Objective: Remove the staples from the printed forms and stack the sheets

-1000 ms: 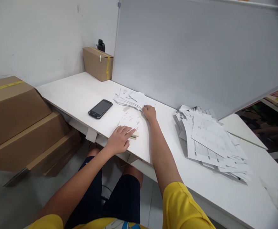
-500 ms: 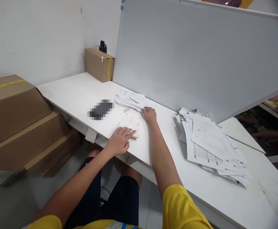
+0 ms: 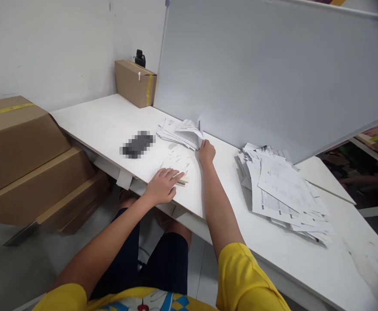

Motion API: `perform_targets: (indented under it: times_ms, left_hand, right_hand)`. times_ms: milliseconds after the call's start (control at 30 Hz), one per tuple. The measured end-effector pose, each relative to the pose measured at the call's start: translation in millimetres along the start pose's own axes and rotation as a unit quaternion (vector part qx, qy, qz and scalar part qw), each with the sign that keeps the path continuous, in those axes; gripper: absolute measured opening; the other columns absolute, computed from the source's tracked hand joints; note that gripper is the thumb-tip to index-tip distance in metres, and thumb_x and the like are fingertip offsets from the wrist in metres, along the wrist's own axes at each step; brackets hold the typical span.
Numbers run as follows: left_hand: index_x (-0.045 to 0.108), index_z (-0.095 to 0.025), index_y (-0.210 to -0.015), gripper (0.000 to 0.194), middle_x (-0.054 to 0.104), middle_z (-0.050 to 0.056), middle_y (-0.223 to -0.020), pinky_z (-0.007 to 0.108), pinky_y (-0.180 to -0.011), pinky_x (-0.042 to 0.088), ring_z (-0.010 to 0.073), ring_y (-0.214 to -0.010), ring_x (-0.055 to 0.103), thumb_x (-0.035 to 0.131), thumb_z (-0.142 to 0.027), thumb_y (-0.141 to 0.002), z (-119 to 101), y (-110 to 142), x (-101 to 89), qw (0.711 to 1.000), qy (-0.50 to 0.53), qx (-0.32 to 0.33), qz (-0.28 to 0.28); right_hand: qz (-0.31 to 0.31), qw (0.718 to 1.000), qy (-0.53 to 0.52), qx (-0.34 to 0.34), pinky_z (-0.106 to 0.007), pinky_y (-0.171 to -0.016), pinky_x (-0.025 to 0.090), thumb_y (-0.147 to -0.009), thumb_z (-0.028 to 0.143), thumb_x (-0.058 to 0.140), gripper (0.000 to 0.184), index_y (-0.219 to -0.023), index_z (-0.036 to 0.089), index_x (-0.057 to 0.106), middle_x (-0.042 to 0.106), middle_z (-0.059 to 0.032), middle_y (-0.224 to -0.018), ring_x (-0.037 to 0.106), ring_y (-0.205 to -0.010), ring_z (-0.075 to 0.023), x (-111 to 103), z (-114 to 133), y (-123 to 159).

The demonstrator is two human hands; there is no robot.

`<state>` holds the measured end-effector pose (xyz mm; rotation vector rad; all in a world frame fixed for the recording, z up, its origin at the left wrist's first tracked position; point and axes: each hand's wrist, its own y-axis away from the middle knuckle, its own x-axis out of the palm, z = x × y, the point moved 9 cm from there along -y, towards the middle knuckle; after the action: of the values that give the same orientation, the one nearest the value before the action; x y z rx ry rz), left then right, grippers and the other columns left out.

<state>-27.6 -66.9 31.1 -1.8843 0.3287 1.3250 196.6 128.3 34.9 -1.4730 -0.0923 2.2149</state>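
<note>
My right hand [image 3: 207,151] is closed on the near right corner of a sheet of paper [image 3: 191,127], which bends upward off a low stack of printed papers [image 3: 173,134]. The stack lies at the back of the white table, by the grey board. At the table's front edge rests my left hand [image 3: 161,186], fingers stretched out flat. Beside its fingertips is a small beige object with a dark strip [image 3: 182,180]; partly covered by the fingers, its kind cannot be made out.
A larger, untidy pile of papers [image 3: 282,190] lies to the right on the table [image 3: 234,172]. A blurred-out dark object [image 3: 137,144] is left of the stack. Cardboard boxes [image 3: 23,147] stand at left, another box [image 3: 133,84] in the back corner. A grey board [image 3: 256,73] leans behind.
My right hand has closed on the top sheet's corner and raised it, so the sheet now curls up from the stack. My left hand stays in place.
</note>
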Motion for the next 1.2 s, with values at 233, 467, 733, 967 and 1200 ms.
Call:
perform_targets:
  times_ms: [233, 467, 733, 967, 1200]
  left_hand:
    - [0.045, -0.016, -0.156, 0.059, 0.055, 0.013, -0.151, 0.052, -0.12, 0.034, 0.0334, -0.14, 0.047, 0.045, -0.029, -0.098, 4, 0, 4.6, 0.999, 0.004, -0.032, 0.021]
    - [0.044, -0.014, -0.156, 0.06, 0.05, 0.014, -0.157, 0.056, -0.127, 0.021, 0.0355, -0.151, 0.036, 0.046, -0.032, -0.098, 13, 3, -6.0, 0.999, 0.001, -0.025, -0.04]
    - [0.074, -0.019, -0.122, 0.049, 0.078, 0.014, -0.11, 0.051, -0.099, 0.055, 0.0316, -0.106, 0.072, 0.043, -0.05, -0.099, -57, 104, 53.1, 0.887, 0.44, -0.126, -0.056]
    - [0.075, -0.021, -0.116, 0.084, 0.079, 0.013, -0.114, 0.05, -0.104, 0.056, 0.0381, -0.119, 0.07, 0.061, -0.089, -0.07, -69, 116, 100.8, 0.508, 0.772, -0.375, 0.078]
    - [0.072, -0.017, -0.112, 0.068, 0.078, 0.014, -0.115, 0.05, -0.109, 0.053, 0.0362, -0.117, 0.071, 0.091, -0.057, -0.06, -38, 108, 69.9, 0.572, 0.708, -0.412, 0.042]
  right_hand:
    - [-0.03, 0.998, -0.043, 0.023, -0.03, -0.073, 0.039, -0.099, 0.02, 0.035, 0.041, -0.129, 0.015, 0.063, 0.073, -0.0129, -0.102, 0.062, -0.088, -0.023, -25, -4, 46]
    - [-0.207, 0.977, -0.042, -0.03, -0.037, -0.086, 0.053, -0.097, 0.018, 0.035, 0.045, -0.124, 0.016, 0.07, 0.076, -0.0147, -0.115, 0.071, -0.101, -0.0254, -109, -43, 143]
    - [-0.199, 0.963, -0.088, -0.159, -0.055, -0.108, 0.053, -0.1, 0.019, 0.044, 0.046, -0.131, 0.042, 0.068, 0.076, -0.0013, -0.122, 0.071, -0.12, -0.0267, -145, -92, 364]
    - [-0.109, 0.978, -0.116, -0.131, -0.061, -0.116, 0.045, -0.099, 0.017, 0.041, 0.048, -0.122, 0.046, 0.072, 0.076, 0.0015, -0.122, 0.069, -0.124, -0.0248, -127, -93, 417]
    - [-0.046, 0.974, -0.138, -0.176, -0.058, -0.117, 0.045, -0.1, 0.017, 0.04, 0.047, -0.127, 0.042, 0.07, 0.073, 0.0003, -0.13, 0.066, -0.129, -0.0234, -112, -57, 411]
